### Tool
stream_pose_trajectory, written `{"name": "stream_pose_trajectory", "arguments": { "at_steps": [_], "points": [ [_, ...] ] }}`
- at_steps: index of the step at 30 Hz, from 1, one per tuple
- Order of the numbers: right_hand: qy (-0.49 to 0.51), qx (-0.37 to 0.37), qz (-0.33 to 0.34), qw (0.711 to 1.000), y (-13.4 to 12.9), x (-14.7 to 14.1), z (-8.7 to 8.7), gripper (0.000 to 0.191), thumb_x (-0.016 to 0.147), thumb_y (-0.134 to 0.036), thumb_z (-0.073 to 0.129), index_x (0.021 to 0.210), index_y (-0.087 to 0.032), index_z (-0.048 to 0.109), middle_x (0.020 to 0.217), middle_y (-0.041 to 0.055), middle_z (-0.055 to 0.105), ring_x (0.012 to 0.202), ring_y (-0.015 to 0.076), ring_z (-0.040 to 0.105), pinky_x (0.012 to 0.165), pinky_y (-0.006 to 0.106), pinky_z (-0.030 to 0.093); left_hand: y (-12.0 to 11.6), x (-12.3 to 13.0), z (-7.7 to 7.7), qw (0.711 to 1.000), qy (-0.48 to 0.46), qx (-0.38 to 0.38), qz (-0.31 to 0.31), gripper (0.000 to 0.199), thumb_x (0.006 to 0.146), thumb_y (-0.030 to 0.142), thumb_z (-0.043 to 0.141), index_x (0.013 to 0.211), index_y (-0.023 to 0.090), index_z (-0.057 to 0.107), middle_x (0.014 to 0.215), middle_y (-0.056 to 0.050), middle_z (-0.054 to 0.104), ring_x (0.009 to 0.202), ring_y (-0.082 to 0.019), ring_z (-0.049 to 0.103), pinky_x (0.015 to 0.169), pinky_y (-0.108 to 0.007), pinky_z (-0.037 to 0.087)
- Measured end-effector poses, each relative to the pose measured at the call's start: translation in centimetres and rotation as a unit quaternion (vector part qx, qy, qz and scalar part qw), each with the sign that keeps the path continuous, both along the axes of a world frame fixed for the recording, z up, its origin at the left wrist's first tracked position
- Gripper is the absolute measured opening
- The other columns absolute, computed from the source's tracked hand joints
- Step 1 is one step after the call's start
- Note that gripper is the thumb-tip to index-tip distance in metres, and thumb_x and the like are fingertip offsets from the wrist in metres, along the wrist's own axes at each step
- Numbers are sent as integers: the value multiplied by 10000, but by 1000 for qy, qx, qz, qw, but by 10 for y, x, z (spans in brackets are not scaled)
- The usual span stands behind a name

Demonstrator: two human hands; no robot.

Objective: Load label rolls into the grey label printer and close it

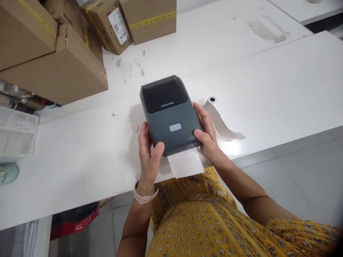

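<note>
Dark grey-blue plastic forms the body of the printer (163, 119) that you hold between your two hands, in the head camera's view. It is near the middle of the view, over the white table (268, 92) close to the edge on your side, and turned slightly at an angle. A glossy black panel (164, 94) with pale lettering covers its far end, and a light blue button (175, 127) sits nearer to you. White paper (186, 163) sticks out of the near end, reaching over the table's edge toward your yellow flowered clothing (198, 228).

Your left hand (149, 160) is partly open, its fingers along the printer's left side and its thumb at the near left corner. A pale pink band (145, 198) circles that wrist. Your right hand (208, 137) is curled around the right side, with the thumb on top near the near right corner and the fingers against the side.

Just beyond your right hand, a small white roll (212, 99) stands on the table, its loose end trailing toward the near edge. Cardboard boxes (152, 21) with yellow tape fill the far left, one bearing a white label (118, 25). At the left edge are a clear plastic bin (17, 132) and a green object (8, 174), partly cut off. Pale floor tiles (302, 171) show below the table on the right.
</note>
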State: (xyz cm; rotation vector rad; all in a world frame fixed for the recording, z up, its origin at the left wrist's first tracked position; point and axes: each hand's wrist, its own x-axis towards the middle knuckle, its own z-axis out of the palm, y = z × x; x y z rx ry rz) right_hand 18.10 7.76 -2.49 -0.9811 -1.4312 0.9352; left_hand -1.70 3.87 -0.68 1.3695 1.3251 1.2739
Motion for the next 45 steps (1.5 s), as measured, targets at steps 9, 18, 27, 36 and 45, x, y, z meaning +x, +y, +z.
{"name": "stream_pose_trajectory", "arguments": {
  "at_steps": [9, 18, 27, 36, 45],
  "points": [
    [-4, 19, -1, 1000, 5, 0, -6, 735, 977, -670, 472, 1616, -342, 315, 1696, 42, 386, 1546, 304, 407, 1244, 509, 405, -74, 22, -2, 972, -69, -223, -38, 439, 975, 571, 603, 745, 208, 515, 637, 42, 398, 563, -100, 367, 533, -249, 347],
    [4, 24, 8, 1000, 8, 1, -10, 740, 972, -669, 500, 1608, -332, 332, 1678, 60, 415, 1510, 292, 456, 1215, 484, 444, -64, 43, 6, 931, -195, -305, -43, 528, 753, 674, 801, 834, 186, 618, 615, 66, 412, 510, -57, 238, 446, -218, 218],
    [-154, 140, -93, 974, -6, 0, 15, 388, 1045, -420, 465, 1420, -400, 565, 1743, -54, 282, 1622, 332, 245, 1292, 645, 256, -49, -13, 48, 993, 72, -14, -92, 415, 977, 461, 613, 654, 201, 627, 554, 17, 524, 500, -104, 425, 472, -253, 316],
    [-355, 255, -61, 898, -6, 7, 47, 304, 1051, -426, 480, 1283, -376, 668, 1663, -67, 447, 1566, 365, 358, 1307, 659, 140, 61, -43, 51, 979, 109, 150, 79, 303, 1025, 430, 536, 918, 197, 698, 720, 4, 631, 579, -100, 541, 539, -236, 432],
    [-393, 252, -16, 884, 7, 1, 51, 70, 1029, -349, 579, 1029, -319, 642, 1506, -40, 636, 1561, 311, 390, 1308, 653, 70, 63, -39, 4, 990, 92, 64, 84, 329, 1014, 470, 548, 1155, 205, 684, 1084, -88, 731, 916, -176, 676, 681, -263, 538]
  ]
}}
